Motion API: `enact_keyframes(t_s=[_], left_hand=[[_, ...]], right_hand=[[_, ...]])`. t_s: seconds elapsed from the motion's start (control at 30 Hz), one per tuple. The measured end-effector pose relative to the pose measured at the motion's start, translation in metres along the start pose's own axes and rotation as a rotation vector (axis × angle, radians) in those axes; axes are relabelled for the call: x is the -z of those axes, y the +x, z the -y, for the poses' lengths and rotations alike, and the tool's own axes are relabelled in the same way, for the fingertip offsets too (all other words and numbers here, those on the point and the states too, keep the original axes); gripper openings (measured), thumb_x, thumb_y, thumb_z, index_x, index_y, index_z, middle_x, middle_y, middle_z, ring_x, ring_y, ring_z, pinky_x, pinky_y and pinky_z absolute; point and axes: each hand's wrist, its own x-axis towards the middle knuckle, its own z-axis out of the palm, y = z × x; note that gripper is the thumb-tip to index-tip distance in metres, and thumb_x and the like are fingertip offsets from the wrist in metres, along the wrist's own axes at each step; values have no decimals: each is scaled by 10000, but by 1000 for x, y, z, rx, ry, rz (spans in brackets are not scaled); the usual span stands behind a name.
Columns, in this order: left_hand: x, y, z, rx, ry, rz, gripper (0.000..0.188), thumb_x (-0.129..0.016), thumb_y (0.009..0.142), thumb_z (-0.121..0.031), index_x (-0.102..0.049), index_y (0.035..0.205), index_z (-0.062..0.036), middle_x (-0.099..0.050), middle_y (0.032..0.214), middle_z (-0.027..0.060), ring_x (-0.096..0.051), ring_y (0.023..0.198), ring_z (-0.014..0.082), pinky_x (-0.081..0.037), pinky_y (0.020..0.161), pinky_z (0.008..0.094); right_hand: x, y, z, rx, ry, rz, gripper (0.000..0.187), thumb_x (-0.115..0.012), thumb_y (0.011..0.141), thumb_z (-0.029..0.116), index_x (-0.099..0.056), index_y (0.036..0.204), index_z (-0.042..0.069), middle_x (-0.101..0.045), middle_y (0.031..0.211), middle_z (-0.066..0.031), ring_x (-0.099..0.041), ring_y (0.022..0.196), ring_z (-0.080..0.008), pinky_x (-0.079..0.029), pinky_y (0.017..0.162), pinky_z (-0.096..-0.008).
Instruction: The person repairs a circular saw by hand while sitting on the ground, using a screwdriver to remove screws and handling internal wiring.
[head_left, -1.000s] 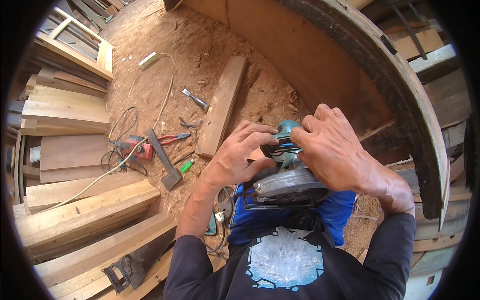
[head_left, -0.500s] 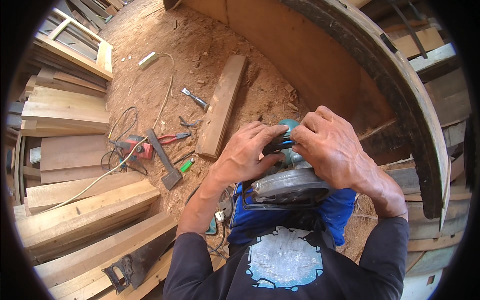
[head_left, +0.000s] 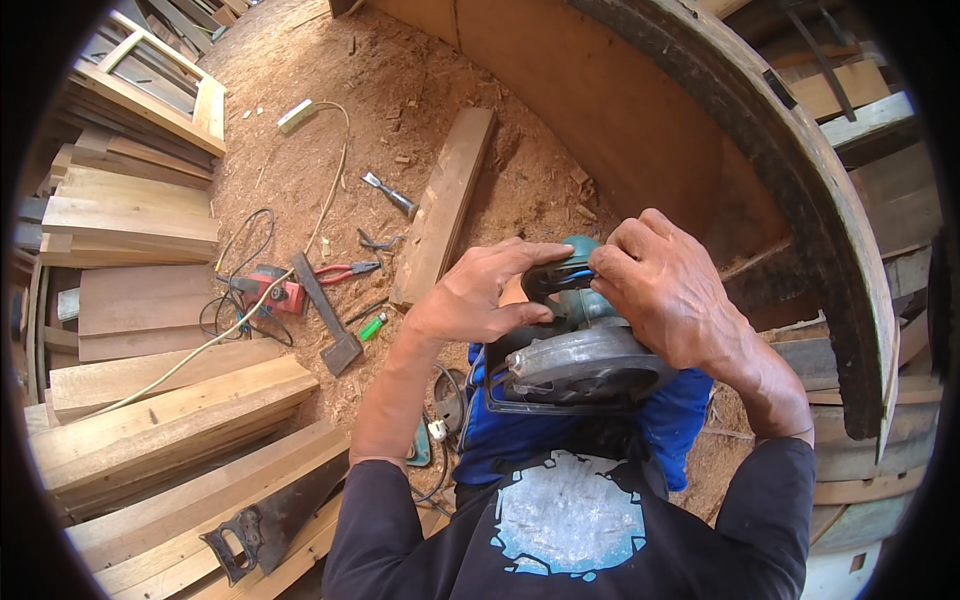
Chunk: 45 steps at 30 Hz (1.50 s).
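A circular saw [head_left: 590, 362] with a grey metal blade guard and a teal body rests across my lap. Its black handle [head_left: 541, 284] looks opened up, with a bit of blue, perhaps a wire, showing at the top. My left hand [head_left: 482, 290] holds this handle from the left side, thumb below and forefinger stretched along the top. Against the handle's right side, my right hand [head_left: 660, 285] has its fingers curled in a pinch; whatever sits between its fingertips is hidden.
On the sawdust floor to the left lie a hammer [head_left: 328, 318], red-handled pliers [head_left: 347, 271], a green-handled screwdriver [head_left: 373, 326], a chisel [head_left: 388, 193] and a red power tool [head_left: 274, 290]. A plank [head_left: 447, 207] lies ahead. A handsaw [head_left: 262, 528] rests on stacked boards. A large curved wooden piece [head_left: 800, 150] stands right.
My left thumb and fingers have spread slightly apart on the handle, showing more of it. The saw has tilted a little, and my right hand has shifted slightly right.
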Motion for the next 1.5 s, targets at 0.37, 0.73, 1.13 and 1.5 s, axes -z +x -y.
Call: enact_keyframes(t_s=[0.37, 0.73, 1.13, 1.5], left_hand=[[-14, -10, -2, 132, 17, -122, 462, -794, 893, -23, -719, 1349, -12, -780, 1207, 200, -770, 1131, 332, -598, 969, 399], [-29, -10, 7, 37, 143, -260, 418, -780, 909, -23, -700, 1319, 1, -764, 1158, 213, -761, 1044, 383, -608, 896, 427], [-27, -12, 10, 49, 43, -216, 429, -733, 1046, -282, -695, 1347, 20, -760, 1139, 220, -750, 1059, 384, -586, 916, 427], [-23, -6, -4, -12, 159, -153, 665, -875, 863, -181, -617, 1448, 2, -732, 1153, 221, -703, 1049, 400, -578, 945, 468]], right_hand=[[-3, 6, 0, -9, -7, 29, 221, -728, 836, 187, -602, 952, 46, -564, 885, -133, -557, 823, -346, -462, 733, -460], [1, 5, -4, -73, 59, 26, 154, -765, 885, 160, -644, 924, 72, -587, 894, -111, -576, 840, -335, -484, 725, -454], [-5, 0, -9, -71, 70, -11, 130, -735, 900, 141, -638, 944, 65, -584, 898, -112, -588, 851, -336, -490, 712, -465], [-6, 0, -11, -38, 66, -25, 159, -703, 864, 187, -637, 924, 55, -592, 903, -137, -604, 865, -354, -504, 724, -468]])
